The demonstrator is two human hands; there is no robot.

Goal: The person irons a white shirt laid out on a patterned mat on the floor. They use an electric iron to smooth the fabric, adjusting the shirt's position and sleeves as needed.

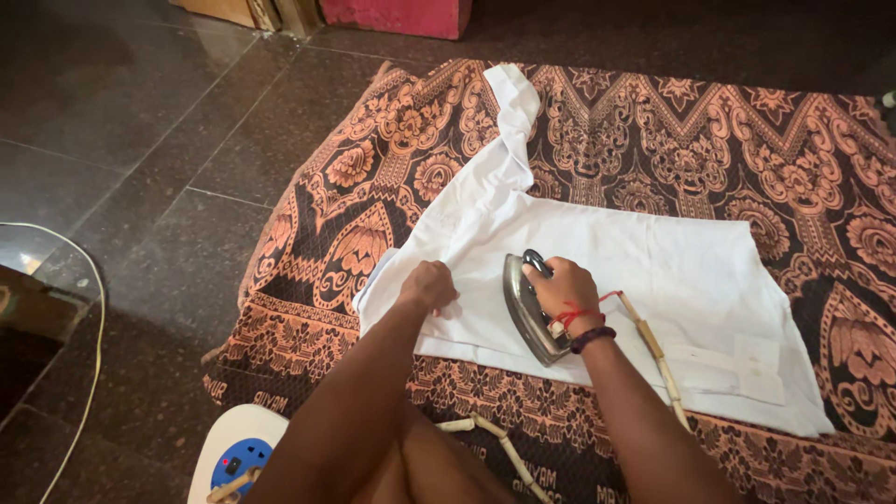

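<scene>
A person's right hand [563, 289] grips the handle of a metal clothes iron [528, 308] resting on a white garment [653, 280], while the left hand [428, 286], closed into a loose fist, presses the cloth just left of the iron. The garment lies spread over a patterned orange-and-black blanket [747, 149] on a dark tiled floor [140, 140]. The iron's braided cord [658, 359] trails toward the near edge. A white extension board [233, 453] sits at near left.
</scene>
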